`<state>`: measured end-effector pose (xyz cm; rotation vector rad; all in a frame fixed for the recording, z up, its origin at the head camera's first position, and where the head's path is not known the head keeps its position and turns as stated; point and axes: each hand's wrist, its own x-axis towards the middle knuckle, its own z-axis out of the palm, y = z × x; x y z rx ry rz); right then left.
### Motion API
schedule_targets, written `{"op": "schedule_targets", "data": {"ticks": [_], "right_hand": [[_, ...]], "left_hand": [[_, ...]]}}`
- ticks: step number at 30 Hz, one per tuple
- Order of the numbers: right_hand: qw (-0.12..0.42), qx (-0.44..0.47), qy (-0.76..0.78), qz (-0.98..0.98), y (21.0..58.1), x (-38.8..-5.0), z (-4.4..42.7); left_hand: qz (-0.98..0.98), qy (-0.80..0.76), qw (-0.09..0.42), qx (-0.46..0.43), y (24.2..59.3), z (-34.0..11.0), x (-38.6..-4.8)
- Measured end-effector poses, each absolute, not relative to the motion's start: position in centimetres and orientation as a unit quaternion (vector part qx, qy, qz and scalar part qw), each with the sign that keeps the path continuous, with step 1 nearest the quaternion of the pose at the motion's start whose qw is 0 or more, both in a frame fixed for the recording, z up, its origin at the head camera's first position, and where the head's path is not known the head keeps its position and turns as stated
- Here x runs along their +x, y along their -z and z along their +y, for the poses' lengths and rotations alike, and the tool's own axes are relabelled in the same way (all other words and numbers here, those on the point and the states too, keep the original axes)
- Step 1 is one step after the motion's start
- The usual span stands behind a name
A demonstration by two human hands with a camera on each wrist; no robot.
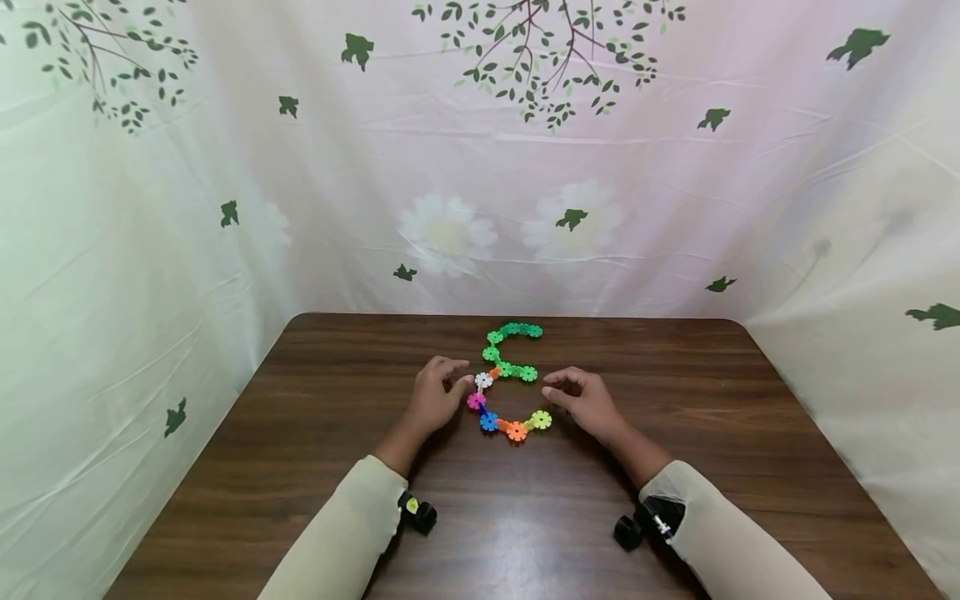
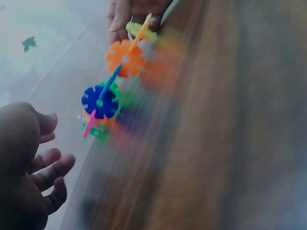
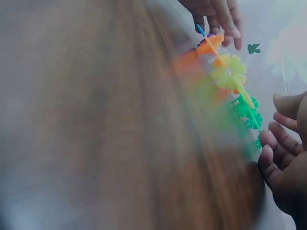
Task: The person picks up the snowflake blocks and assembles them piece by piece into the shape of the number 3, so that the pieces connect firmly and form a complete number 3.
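Observation:
A chain of interlocking plastic flower discs stands on the wooden table in a winding shape. Its far part is made of green discs (image 1: pixel 491 354), curving round to the right. The near part bends past a white disc (image 1: pixel 483 380), a pink disc (image 1: pixel 476 402), a blue disc (image 1: pixel 489 422) and an orange disc (image 1: pixel 516 431) to a yellow-green disc (image 1: pixel 542 419). My left hand (image 1: pixel 437 394) is just left of the white disc, fingers loosely bent, holding nothing. To the right of the chain, my right hand (image 1: pixel 588 402) hovers with thumb and fingers apart and nothing between them.
The brown wooden table (image 1: pixel 315 467) extends around the chain, its back edge close behind the green discs. A pale printed cloth (image 1: pixel 480 167) hangs behind and on both sides. Small black cameras (image 1: pixel 628 533) sit at both wrists.

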<state>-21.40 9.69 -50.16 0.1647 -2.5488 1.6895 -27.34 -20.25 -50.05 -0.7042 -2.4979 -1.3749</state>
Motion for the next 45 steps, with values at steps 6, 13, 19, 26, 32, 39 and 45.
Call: {"op": "schedule_targets", "data": {"ticks": [6,13,19,26,32,39,45], "right_hand": [[0.049,0.045,-0.534,-0.843,50.1,-22.6,9.2],[0.064,0.054,-0.516,-0.853,50.0,-23.9,8.8],[0.068,0.068,-0.491,-0.866,50.3,-24.6,8.7],[0.063,0.059,-0.468,-0.879,50.5,-25.1,8.7],[0.057,0.057,-0.459,-0.885,50.5,-25.2,8.5],[0.069,0.062,-0.453,-0.886,50.7,-25.4,8.4],[0.085,0.072,-0.454,-0.884,50.9,-25.4,8.5]], "left_hand": [[-0.845,0.465,0.05,-0.26,50.4,-21.0,-28.8],[-0.867,0.409,0.002,-0.284,50.8,-21.7,-30.4],[-0.884,0.364,-0.043,-0.29,51.0,-21.7,-30.8],[-0.898,0.304,-0.05,-0.313,51.3,-21.2,-31.1],[-0.905,0.271,-0.046,-0.325,51.5,-20.8,-31.1],[-0.905,0.268,-0.049,-0.328,51.5,-20.8,-31.1],[-0.901,0.271,-0.054,-0.334,51.5,-20.7,-31.1]]}}
